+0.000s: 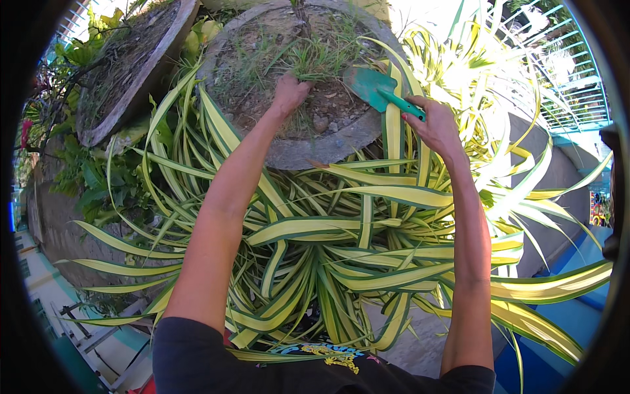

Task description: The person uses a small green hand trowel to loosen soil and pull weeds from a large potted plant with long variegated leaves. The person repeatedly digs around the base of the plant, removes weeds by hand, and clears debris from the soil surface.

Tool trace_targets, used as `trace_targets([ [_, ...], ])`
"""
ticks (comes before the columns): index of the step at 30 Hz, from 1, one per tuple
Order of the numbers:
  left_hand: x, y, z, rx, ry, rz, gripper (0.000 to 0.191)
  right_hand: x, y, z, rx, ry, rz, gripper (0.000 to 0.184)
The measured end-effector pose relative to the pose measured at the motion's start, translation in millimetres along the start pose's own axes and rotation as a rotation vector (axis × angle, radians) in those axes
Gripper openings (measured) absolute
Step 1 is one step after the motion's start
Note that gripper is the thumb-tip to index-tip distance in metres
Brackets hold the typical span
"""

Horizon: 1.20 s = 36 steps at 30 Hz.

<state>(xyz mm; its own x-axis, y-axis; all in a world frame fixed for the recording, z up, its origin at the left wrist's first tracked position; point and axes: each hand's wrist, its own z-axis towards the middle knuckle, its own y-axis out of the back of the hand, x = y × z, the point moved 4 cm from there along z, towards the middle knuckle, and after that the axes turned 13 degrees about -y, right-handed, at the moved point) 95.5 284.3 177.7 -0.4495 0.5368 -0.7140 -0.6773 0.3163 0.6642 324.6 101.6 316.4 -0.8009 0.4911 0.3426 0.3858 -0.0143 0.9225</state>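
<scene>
My left hand reaches into a round concrete planter, its fingers closed around the base of a tuft of grass. The fingertips are partly hidden. A green metal hand trowel is in my right hand, gripped by its handle at the planter's right side. Its blade points left, over the rim and above the soil, and bears some dirt. Dry soil, small stones and more grass fill the planter, and a thin woody trunk rises at its far side.
Long yellow-and-green striped leaves spread between me and the planter and under both arms. Another concrete planter leans at the upper left beside leafy plants. A light-blue metal fence stands at the right, above a low wall.
</scene>
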Motion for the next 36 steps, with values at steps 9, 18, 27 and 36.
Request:
trace_targets([
  [9,56.2,64.3,12.3,-0.134,0.012,0.306,0.032,36.1,-6.2,-6.8,0.299,-0.007,0.102,0.034],
  [18,6.5,25.5,-23.9,0.28,-0.02,0.552,0.016,60.2,-48.2,-9.4,0.316,0.058,0.128,0.032],
  [27,41.4,-14.3,-24.5,0.183,0.055,0.392,0.021,38.5,-110.1,-2.1,0.198,0.109,0.321,0.03],
  [36,70.5,-2.8,-45.9,-0.299,0.227,-0.224,0.043,16.2,-138.3,-24.4,0.045,0.144,0.456,0.033],
])
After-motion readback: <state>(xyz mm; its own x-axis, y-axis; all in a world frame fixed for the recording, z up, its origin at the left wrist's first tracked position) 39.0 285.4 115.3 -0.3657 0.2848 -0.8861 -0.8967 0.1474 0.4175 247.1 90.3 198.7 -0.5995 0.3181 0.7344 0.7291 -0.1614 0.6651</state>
